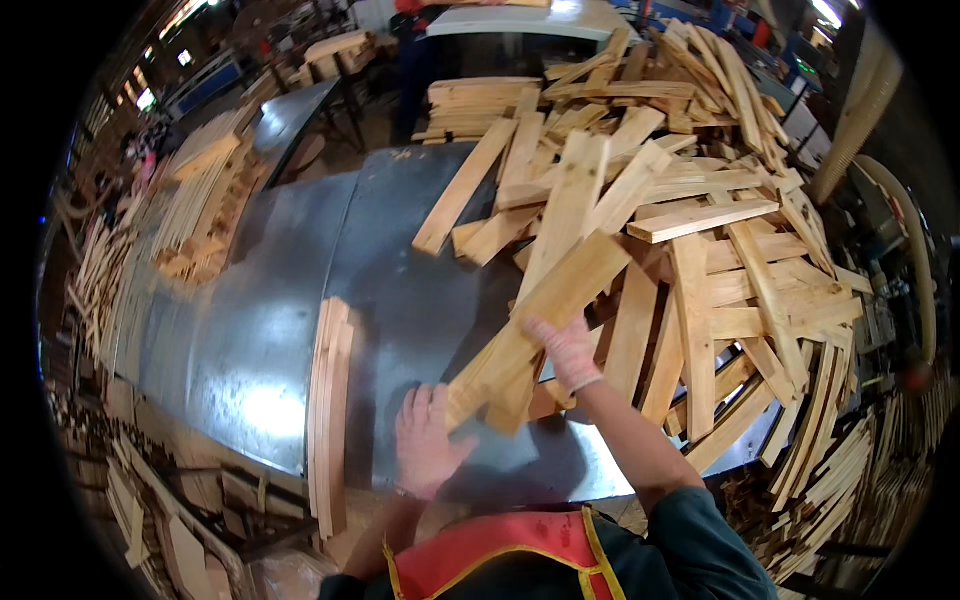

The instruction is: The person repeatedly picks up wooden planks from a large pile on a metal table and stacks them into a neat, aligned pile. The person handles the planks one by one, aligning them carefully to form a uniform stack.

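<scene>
My right hand (pixel 566 352), in a thin pale glove, is closed round the edge of a wooden board (pixel 570 283). That board slants from upper right to lower left over the metal table (pixel 390 300). Beside its near end my left hand (pixel 428 440) is spread flat with the fingers apart, also gloved. Whether the left thumb side touches the board I cannot tell. Under the held board another plank (pixel 513 403) shows in part. To the left of my left hand, a narrow stack of boards (pixel 328 415) lies lengthwise at the table's near edge.
A large loose heap of boards (pixel 690 320) covers the table's right side. Rows of stacked boards (pixel 205 205) stand at the far left. Behind the heap is a pale worktable (pixel 530 20) with a person (pixel 413 60) beside it. More lumber (pixel 835 470) lies low at the right.
</scene>
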The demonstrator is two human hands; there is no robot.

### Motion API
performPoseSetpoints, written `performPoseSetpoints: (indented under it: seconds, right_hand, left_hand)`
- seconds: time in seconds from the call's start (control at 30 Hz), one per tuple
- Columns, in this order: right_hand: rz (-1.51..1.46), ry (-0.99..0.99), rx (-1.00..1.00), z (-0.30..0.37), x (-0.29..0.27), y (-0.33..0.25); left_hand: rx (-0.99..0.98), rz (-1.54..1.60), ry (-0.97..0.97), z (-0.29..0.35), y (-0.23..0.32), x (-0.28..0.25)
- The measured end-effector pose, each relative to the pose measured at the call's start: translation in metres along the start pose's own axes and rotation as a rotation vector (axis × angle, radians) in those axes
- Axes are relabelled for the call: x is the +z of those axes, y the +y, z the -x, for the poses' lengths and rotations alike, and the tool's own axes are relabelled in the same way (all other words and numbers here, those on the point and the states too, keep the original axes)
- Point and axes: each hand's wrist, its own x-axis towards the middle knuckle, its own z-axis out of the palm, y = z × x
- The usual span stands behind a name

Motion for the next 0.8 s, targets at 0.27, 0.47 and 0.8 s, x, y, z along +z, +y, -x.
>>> performPoseSetpoints:
  seconds: [0.27,0.47,0.8]
  right_hand:
    - [-0.056,-0.129,0.341,0.097,0.065,0.041]
    - [0.125,0.017,0.556,0.094,0.036,0.086]
    - [0.125,-0.014,0.423,0.111,0.069,0.08]
  left_hand:
    - [-0.46,0.242,-0.628,0.017,-0.016,-0.002]
    - [-0.604,0.745,-0.354,0.065,-0.086,-0.013]
    - [-0.711,-0.435,-0.093,0.114,-0.179,-0.023]
